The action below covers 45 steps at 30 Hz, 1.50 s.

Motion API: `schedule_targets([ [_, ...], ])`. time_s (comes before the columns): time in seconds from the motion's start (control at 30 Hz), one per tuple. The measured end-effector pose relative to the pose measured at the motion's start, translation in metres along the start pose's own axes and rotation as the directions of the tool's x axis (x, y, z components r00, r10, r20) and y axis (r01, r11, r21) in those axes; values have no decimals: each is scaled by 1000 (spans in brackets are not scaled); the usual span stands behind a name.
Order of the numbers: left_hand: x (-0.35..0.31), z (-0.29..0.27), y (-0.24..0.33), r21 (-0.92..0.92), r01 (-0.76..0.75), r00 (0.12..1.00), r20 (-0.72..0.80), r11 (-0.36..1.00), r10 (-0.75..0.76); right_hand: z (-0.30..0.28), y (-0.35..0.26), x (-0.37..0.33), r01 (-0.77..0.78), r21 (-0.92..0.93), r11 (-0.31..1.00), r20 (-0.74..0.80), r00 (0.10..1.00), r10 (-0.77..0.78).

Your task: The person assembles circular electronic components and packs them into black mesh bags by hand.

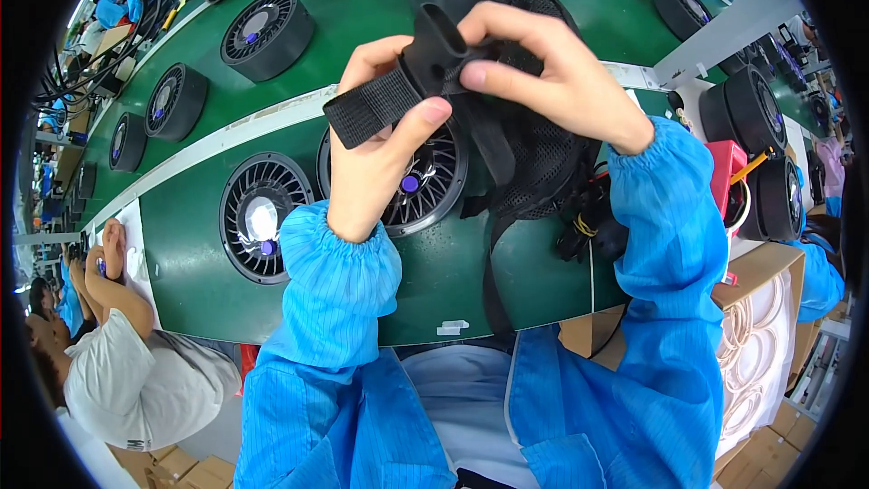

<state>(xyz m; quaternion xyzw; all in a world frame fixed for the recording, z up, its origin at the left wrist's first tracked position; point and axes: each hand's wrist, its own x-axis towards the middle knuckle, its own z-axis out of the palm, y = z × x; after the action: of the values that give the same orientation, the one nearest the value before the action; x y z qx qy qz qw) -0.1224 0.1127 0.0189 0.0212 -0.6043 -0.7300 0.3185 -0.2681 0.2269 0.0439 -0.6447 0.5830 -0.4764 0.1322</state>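
Note:
Both hands are raised over the green bench, closed on a black webbing strap that has a dark plastic fitting, possibly a buckle. My left hand pinches the wide webbing between thumb and fingers. From the other side, my right hand grips the fitting where the webbing meets it. Black mesh fabric hangs from the strap, below and behind my right hand, with a thin strap end trailing to the bench edge. Beneath my left hand a round black fan with a purple hub is partly hidden.
Another fan lies to the left. Several more stand on the green conveyor beyond a pale rail. At right are a red bin, stacked fans and a cardboard box with coiled rings. A co-worker sits at left.

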Motion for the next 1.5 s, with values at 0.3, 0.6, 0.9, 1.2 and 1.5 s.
schedule_targets([
  [0.3, 0, -5, 5, 229, -11, 1000, 21, 973, 7, 10, 5, -3, -22, -42, 999, -113, 993, 17],
  [0.6, -4, -6, 8, 329, -15, 997, 74, 944, -10, 3, 8, 1, -37, 110, 993, 23, 999, 34],
  [0.9, -5, -1, 5, 341, -208, 977, 115, 917, 180, 6, -6, -4, -187, 428, 884, 81, 982, 169],
  [1.2, -24, 9, 6, 291, -508, 856, 272, 811, 439, 3, -42, -30, -38, 80, 996, -51, 998, 42],
  [1.5, -54, 7, 24, 255, -384, 918, 2, 887, 397, 1, -59, -44, 6, -315, 949, -128, 991, -49],
])
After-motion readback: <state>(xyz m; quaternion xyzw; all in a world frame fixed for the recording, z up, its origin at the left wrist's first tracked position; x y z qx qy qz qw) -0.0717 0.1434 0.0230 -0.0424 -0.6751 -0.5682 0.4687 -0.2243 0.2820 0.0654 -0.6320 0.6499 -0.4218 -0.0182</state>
